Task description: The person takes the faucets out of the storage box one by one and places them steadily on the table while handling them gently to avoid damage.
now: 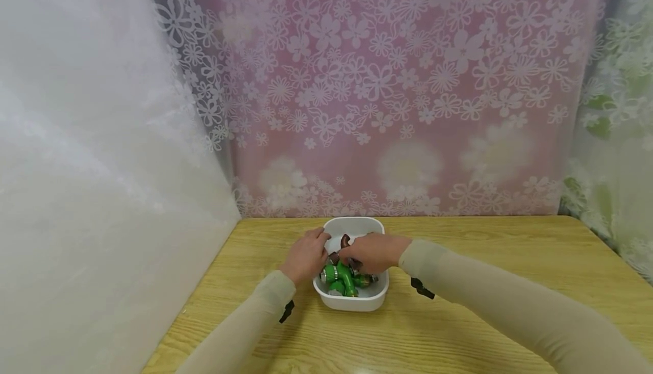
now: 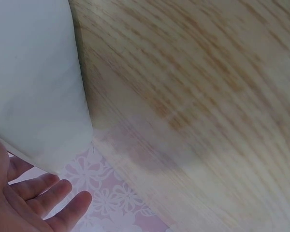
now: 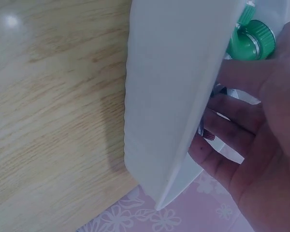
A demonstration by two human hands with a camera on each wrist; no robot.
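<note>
A white plastic tub [image 1: 352, 304] stands on the wooden table and holds green tap-like fittings [image 1: 347, 277] with ribbed collars. My right hand [image 1: 376, 251] reaches into the tub from the right, its fingers curled round a brown tap with a curved spout [image 1: 345, 241]. Much of that tap is hidden under the hand. In the right wrist view the fingers [image 3: 232, 125] bend down behind the tub wall, with a green ribbed collar [image 3: 261, 41] above them. At the left rim is my left hand [image 1: 306, 258]; in the left wrist view its loosely bent fingers [image 2: 70, 210] show beside the rim.
Wooden table top [image 1: 490, 283] extends on both sides of the tub. A pink curtain with white flowers [image 1: 398, 107] hangs behind the table's back edge, close to the tub. Pale sheeting [image 1: 102, 192] borders the left side, and a flowered sheet [image 1: 612, 136] the right.
</note>
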